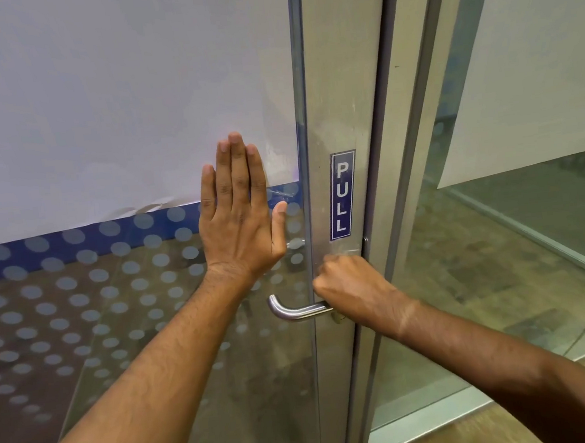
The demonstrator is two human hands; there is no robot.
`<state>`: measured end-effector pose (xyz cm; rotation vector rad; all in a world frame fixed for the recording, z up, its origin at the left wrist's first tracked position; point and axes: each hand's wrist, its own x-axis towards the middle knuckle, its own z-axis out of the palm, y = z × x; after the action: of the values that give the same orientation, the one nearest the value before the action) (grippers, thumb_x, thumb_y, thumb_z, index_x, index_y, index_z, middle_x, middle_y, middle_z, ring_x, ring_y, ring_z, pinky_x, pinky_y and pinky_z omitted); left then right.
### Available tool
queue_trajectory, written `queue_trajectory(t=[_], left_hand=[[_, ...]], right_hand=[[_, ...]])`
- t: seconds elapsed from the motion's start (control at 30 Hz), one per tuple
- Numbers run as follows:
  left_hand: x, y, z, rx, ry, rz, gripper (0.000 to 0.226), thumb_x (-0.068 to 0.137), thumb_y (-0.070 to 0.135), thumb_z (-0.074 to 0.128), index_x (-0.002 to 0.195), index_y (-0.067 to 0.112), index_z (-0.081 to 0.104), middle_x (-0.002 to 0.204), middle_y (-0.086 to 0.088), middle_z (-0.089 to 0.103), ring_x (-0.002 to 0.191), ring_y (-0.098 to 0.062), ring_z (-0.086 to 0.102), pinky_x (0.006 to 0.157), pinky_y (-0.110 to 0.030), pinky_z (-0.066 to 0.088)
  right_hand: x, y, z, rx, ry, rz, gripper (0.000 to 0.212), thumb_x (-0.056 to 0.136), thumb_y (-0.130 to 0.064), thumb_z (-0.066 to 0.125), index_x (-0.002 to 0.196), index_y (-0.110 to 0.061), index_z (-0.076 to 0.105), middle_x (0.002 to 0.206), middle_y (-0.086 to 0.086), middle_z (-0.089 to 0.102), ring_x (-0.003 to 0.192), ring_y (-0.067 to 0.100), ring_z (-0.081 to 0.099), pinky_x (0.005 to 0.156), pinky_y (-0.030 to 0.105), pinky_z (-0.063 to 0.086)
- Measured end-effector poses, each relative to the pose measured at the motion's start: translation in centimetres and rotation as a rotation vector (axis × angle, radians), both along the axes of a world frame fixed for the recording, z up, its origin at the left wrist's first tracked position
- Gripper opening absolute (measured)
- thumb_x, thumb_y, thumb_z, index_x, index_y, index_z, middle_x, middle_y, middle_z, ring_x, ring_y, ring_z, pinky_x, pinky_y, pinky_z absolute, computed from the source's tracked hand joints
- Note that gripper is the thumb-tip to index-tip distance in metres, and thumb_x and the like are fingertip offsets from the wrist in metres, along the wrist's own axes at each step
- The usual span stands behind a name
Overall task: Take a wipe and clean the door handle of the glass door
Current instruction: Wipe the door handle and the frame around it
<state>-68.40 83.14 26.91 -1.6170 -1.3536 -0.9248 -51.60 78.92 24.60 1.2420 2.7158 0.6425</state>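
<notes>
A glass door [141, 309] with frosted dots, a blue band and a white sheet behind it fills the left of the head view, set in a metal frame [338, 90] bearing a "PULL" sign [342, 196]; beyond it lies a brownish floor [470, 275]. The left hand [240, 223] lies flat and empty on the glass, fingers straight and together, steadying the door. The right hand [352, 287] is closed in a fist at the base of the handle [293, 311], whose curved bar juts left from under it. No wipe shows; whether the fist hides one I cannot tell. Judging by this, wiping seems under way at the base, with the bar's outer end left.
</notes>
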Motion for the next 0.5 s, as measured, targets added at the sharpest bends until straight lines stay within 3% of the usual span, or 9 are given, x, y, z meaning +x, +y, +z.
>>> queue_trajectory(t=[0.07, 0.13, 0.23, 0.3, 0.37, 0.5], left_hand=[[-0.1, 0.0, -0.1, -0.003, 0.009, -0.008, 0.086, 0.095, 0.045, 0.041, 0.152, 0.004, -0.009, 0.159, -0.022, 0.002, 0.148, -0.023, -0.027, 0.123, -0.039, -0.014], [-0.1, -0.2, 0.0, -0.003, 0.01, -0.018, 0.087, 0.095, 0.044, 0.043, 0.152, 0.003, -0.008, 0.159, -0.023, 0.003, 0.148, -0.023, -0.026, 0.123, -0.039, -0.013], [-0.2, -0.2, 0.0, 0.0, 0.0, -0.028, 0.088, 0.093, 0.041, 0.047, 0.152, 0.0, -0.004, 0.159, -0.025, 0.008, 0.148, -0.024, -0.025, 0.123, -0.039, -0.011], [-0.1, -0.4, 0.1, 0.0, -0.008, -0.03, 0.088, 0.093, 0.04, 0.05, 0.153, -0.003, 0.002, 0.159, -0.027, 0.012, 0.148, -0.023, -0.024, 0.123, -0.039, -0.01], [0.0, -0.5, 0.2, -0.007, -0.013, -0.041, 0.086, 0.092, 0.039, 0.051, 0.153, -0.004, 0.01, 0.159, -0.028, 0.015, 0.148, -0.023, -0.023, 0.123, -0.039, -0.01], [-0.2, -1.1, -0.4, -0.055, -0.01, -0.064, 0.087, 0.089, 0.037, 0.054, 0.153, -0.004, 0.012, 0.16, -0.029, 0.014, 0.149, -0.023, -0.022, 0.123, -0.038, -0.011]], right_hand=[[-0.1, 0.9, -0.1, -0.043, 0.016, 0.01, 0.013, 0.092, -0.004, 0.053, 0.091, -0.002, 0.066, 0.084, 0.013, 0.065, 0.082, 0.031, 0.064, 0.067, 0.038, 0.05], [0.8, 2.2, -0.4, -0.185, 0.185, 0.017, 0.011, 0.087, -0.005, 0.059, 0.087, -0.007, 0.07, 0.079, 0.007, 0.067, 0.081, 0.026, 0.067, 0.069, 0.032, 0.051], [3.0, 3.0, -0.5, -0.383, 0.744, 0.01, 0.017, 0.081, -0.007, 0.073, 0.089, -0.02, 0.079, 0.085, -0.007, 0.076, 0.08, 0.002, 0.07, 0.077, 0.018, 0.054], [4.3, 2.6, -0.3, -0.413, 1.155, -0.024, 0.021, 0.077, -0.003, 0.077, 0.087, -0.02, 0.079, 0.082, -0.009, 0.076, 0.078, -0.001, 0.07, 0.076, 0.014, 0.054], [5.2, 2.3, 0.1, -0.4, 1.425, -0.079, 0.023, 0.075, -0.001, 0.08, 0.084, -0.022, 0.077, 0.078, -0.009, 0.075, 0.076, 0.004, 0.071, 0.073, 0.017, 0.054], [5.8, 2.3, 0.1, -0.246, 1.561, -0.156, 0.019, 0.077, -0.004, 0.078, 0.086, -0.02, 0.077, 0.079, -0.008, 0.075, 0.075, 0.006, 0.07, 0.07, 0.017, 0.054]])
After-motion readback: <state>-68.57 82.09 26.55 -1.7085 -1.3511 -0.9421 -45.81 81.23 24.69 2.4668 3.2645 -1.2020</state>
